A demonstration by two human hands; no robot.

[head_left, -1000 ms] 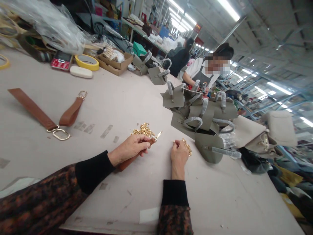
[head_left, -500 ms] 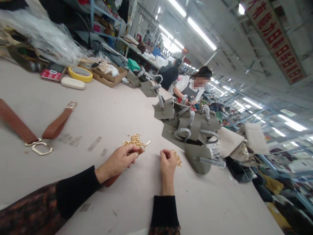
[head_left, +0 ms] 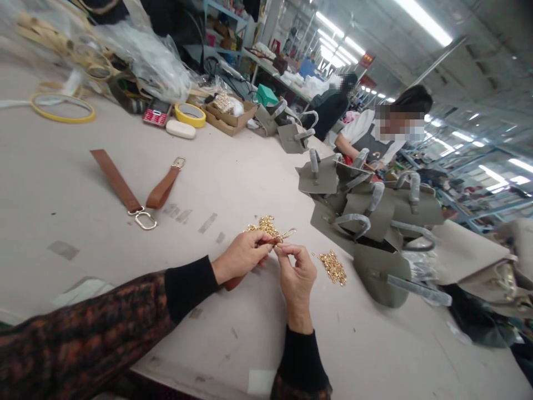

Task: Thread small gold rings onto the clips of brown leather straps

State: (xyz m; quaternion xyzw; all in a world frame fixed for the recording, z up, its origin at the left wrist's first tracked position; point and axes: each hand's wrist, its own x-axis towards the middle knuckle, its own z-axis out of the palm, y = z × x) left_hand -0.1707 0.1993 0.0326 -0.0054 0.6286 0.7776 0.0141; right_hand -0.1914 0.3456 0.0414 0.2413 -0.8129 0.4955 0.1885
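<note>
My left hand [head_left: 240, 258] is closed round a brown leather strap [head_left: 233, 282] whose end pokes out below the palm. A gold clasp [head_left: 287, 234] sticks out at the strap's top. My right hand [head_left: 296, 270] pinches at that clasp, fingertips touching the left hand's. Behind the hands lies a small heap of gold metal parts [head_left: 261, 225]. Another heap of gold metal parts [head_left: 332, 266] lies on the table just right of my right hand.
A brown strap with gold buckles [head_left: 132, 190] lies to the left. Olive-grey bag pieces with wrapped handles [head_left: 366, 211] pile up at right, beige bags [head_left: 478, 258] beyond. Tape roll [head_left: 190, 114], red phone [head_left: 156, 113], cardboard box [head_left: 227, 113] stand at the back. A masked co-worker [head_left: 385, 130] sits across.
My right hand has left the gold parts on the table and moved left to meet my left hand at the clasp. The camera view shifted.
</note>
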